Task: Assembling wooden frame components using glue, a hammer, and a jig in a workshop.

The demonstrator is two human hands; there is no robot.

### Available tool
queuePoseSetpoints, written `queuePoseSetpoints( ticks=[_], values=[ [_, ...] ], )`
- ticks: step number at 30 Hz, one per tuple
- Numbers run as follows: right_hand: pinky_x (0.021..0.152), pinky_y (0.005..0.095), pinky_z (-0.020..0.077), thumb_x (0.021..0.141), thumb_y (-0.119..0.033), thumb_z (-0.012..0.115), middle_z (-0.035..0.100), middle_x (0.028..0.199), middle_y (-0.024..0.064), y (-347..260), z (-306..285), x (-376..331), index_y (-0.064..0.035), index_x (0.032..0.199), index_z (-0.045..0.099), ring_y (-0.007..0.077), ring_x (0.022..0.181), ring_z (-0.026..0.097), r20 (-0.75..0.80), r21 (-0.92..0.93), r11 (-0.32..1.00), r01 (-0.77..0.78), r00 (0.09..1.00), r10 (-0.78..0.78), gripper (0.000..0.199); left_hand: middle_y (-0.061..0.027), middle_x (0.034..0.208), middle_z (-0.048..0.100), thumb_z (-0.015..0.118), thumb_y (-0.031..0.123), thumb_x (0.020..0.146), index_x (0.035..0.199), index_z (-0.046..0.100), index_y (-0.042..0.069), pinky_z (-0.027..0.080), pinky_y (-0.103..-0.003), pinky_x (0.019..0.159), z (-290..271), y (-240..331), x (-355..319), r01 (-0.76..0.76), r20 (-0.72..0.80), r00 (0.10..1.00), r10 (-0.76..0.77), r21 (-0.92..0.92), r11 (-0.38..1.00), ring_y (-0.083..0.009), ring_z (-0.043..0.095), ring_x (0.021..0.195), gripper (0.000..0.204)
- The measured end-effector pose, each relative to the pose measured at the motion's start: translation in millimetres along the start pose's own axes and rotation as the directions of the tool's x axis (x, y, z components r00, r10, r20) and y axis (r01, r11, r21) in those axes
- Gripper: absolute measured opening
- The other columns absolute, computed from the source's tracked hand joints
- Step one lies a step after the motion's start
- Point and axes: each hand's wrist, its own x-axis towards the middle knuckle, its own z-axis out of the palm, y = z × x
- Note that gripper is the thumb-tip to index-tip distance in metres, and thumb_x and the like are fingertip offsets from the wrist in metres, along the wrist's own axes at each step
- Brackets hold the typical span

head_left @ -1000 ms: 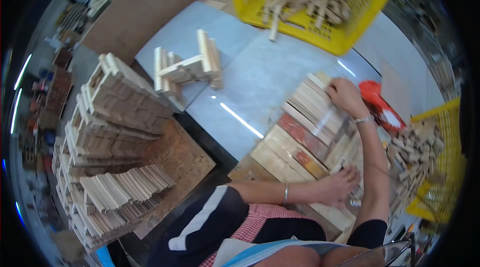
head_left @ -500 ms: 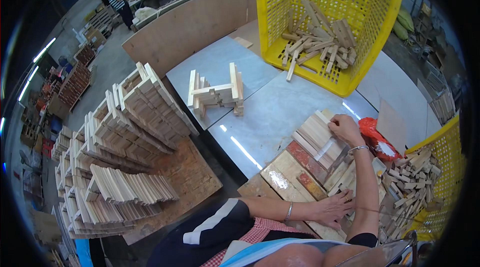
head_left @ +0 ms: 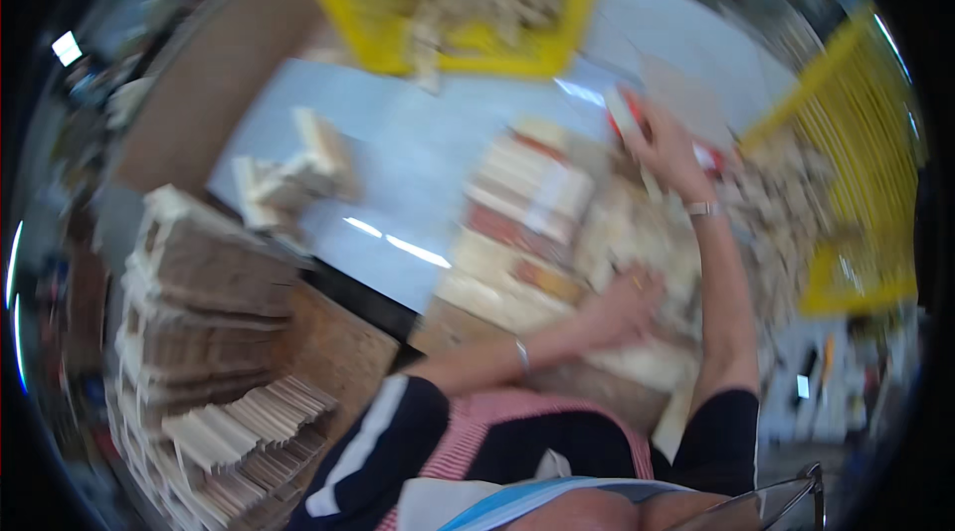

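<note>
My right hand [head_left: 665, 148] reaches over the red plastic wrapping [head_left: 708, 159] on the far right of the work surface. Its fingers are curled, and a pale, blurred piece shows beside them; what it is I cannot make out. Lower down, my left hand [head_left: 625, 304] rests on the pale, stained boards [head_left: 487, 287] with its fingers stretched out. Ahead of the left hand lies a row of light wooden strips [head_left: 522, 183] side by side, with a whitish patch across them and reddish wood along the near edge. Motion blur hides finer detail.
A yellow basket [head_left: 348, 9] with wooden sticks stands at the far side; another yellow basket [head_left: 856, 123] is at the right beside heaped wood pieces [head_left: 771, 203]. Joined wooden pieces [head_left: 293, 178] stand on the pale tabletop [head_left: 383, 198]. Stacked wooden frames [head_left: 209, 272] rise at the left.
The view has swung to the right and blurred. My right hand has left the wooden strips and moved right to the red wrapping. My left hand stays on the boards.
</note>
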Motion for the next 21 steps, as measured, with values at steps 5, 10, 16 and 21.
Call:
queuePoseSetpoints(
  ticks=[5,10,16,21],
  values=[
    [0.074,0.0348,0.0479,0.079,-0.021,0.055,0.064,0.098,0.0096,45,-20,-98,-0.0187,0.126,0.054,0.0225,0.080,0.060,-0.004,-0.176,0.976,-0.130,0.991,0.131,0.048,-0.0225,0.121,0.049,0.069,0.044,0.072,0.121,0.048,-0.009,0.035,-0.047,0.101,-46,1,7,-0.002,0.095,0.995,-0.007,0.089,0.996,-0.0340,0.047,0.115,0.075],
    [0.077,0.0418,0.0494,0.078,-0.028,0.055,0.065,0.103,0.0159,55,-17,-155,-0.0206,0.129,0.049,0.0325,0.090,0.062,0.022,-0.309,0.927,-0.211,0.973,0.229,0.051,-0.0234,0.129,0.047,0.063,0.049,0.077,0.131,0.041,-0.009,0.032,-0.047,0.106,-44,7,16,-0.086,0.143,0.988,0.062,0.170,0.982,-0.0352,0.045,0.121,0.082],
    [0.074,0.0457,0.0493,0.076,-0.029,0.056,0.066,0.093,0.0187,56,-23,-169,-0.0175,0.130,0.047,0.0353,0.084,0.064,0.071,-0.364,0.884,-0.295,0.937,0.342,0.056,-0.0229,0.127,0.046,0.066,0.047,0.074,0.129,0.043,-0.011,0.033,-0.046,0.105,-38,13,9,-0.094,0.094,0.993,0.078,0.172,0.981,-0.0340,0.045,0.119,0.083],
    [0.070,0.0455,0.0490,0.078,-0.030,0.055,0.066,0.081,0.0176,64,-12,-178,-0.0107,0.122,0.051,0.0358,0.077,0.064,-0.051,-0.350,0.827,-0.440,0.890,0.452,0.048,-0.0230,0.127,0.046,0.067,0.045,0.073,0.129,0.043,-0.011,0.033,-0.045,0.105,-42,11,8,-0.093,0.098,0.992,0.078,0.155,0.984,-0.0348,0.045,0.118,0.083]
  ],
)
